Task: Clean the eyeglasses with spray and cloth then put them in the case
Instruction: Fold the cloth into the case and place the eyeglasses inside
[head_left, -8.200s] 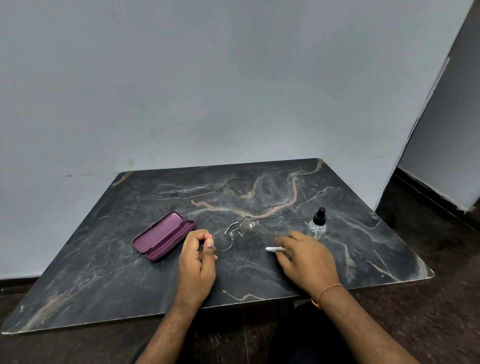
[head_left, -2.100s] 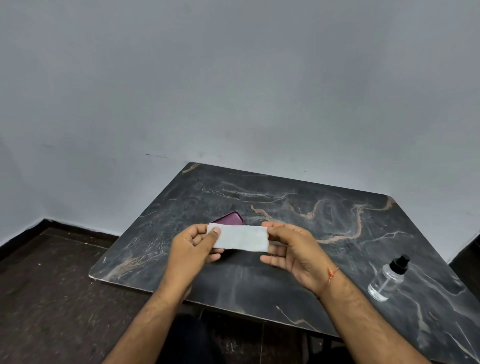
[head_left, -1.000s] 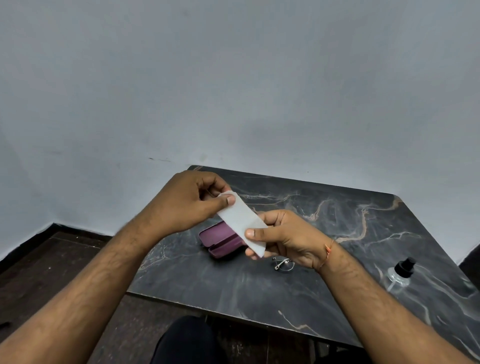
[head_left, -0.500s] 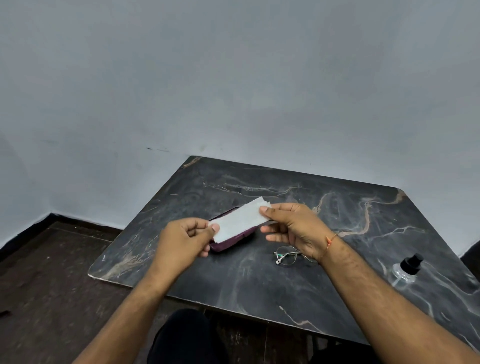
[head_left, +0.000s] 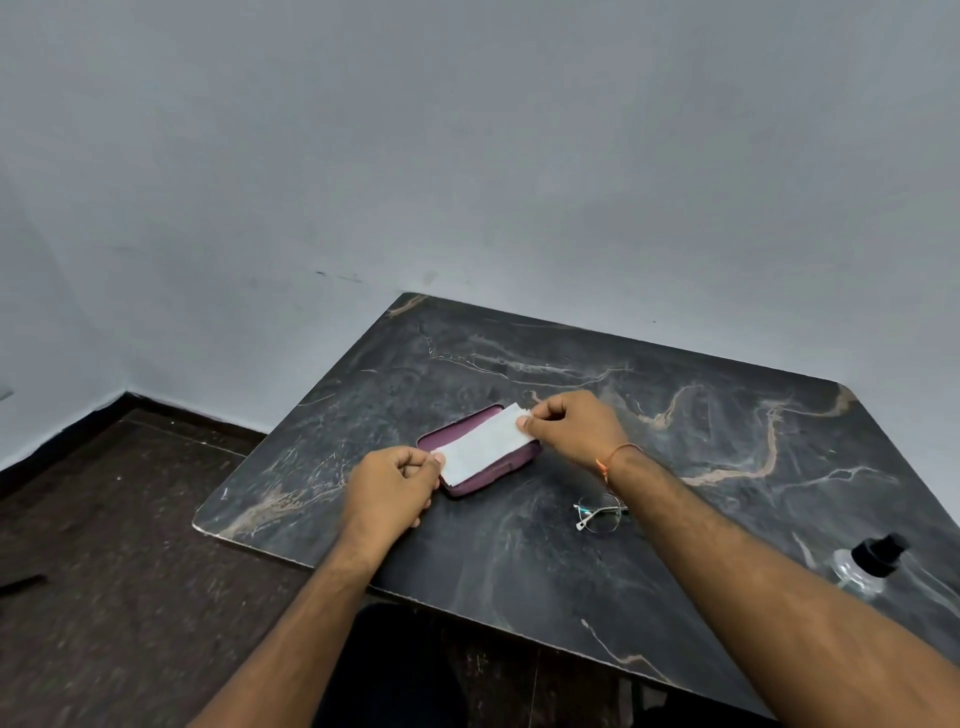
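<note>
Over the middle of the table (head_left: 727, 441), the left hand (head_left: 392, 486) pinches the near end of the white cloth (head_left: 485, 444) between thumb and curled fingers, while the right hand (head_left: 576, 428) pinches the far end at about one o'clock from it. Half a second ago the cloth was held up clear of the table; now it has come down, stretched flat just above the maroon case (head_left: 480, 449), possibly touching it, though the view does not settle that. The case lies beneath the cloth, and whether it is open or closed is hard to tell. The eyeglasses (head_left: 600, 514) rest on the table at about four o'clock from the case, partly hidden by the right forearm and apart from both hands. The spray bottle (head_left: 865, 566) stands well apart, near the table's edge at four o'clock, untouched. With the cloth now unfolded and lowered, the preparation looks done; spraying and wiping have not yet begun.
</note>
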